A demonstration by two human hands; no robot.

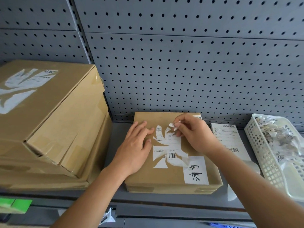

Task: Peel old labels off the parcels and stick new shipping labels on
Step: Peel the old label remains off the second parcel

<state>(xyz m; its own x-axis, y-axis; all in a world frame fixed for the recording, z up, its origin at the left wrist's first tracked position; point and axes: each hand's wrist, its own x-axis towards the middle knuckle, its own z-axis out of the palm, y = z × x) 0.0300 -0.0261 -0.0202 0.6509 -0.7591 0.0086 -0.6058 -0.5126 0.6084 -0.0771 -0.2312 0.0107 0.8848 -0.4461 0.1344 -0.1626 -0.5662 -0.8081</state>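
Forearms come up from the bottom edge, nearest to me, and reach toward the grey pegboard wall (181, 63) that fills the back of the view. On the left I see a stack of boxes (49, 122), its top one carrying the torn white remains of a label. Directly ahead, on the shelf (164, 199), lies the flat parcel (171, 176) I am working on, with a handwritten sticker near its right front corner. To the right stands a white basket (256, 145) holding paper scraps, and between basket and parcel lies a fresh shipping label (230, 139), flat and intact. The old label (167, 145) sits mid-parcel, ragged and partly stripped, barcode toward me. My left hand (134, 150) lies flat on the cardboard just left of it, fingers spread and pressing down. My right hand (192, 134) is over the label's far right corner, thumb and forefinger pinched shut on a small lifted strip (172, 125). What remains of the label runs from that pinch toward me and slightly left, so I judge the pull should come back along that line, with the right hand plainly the nearer one.
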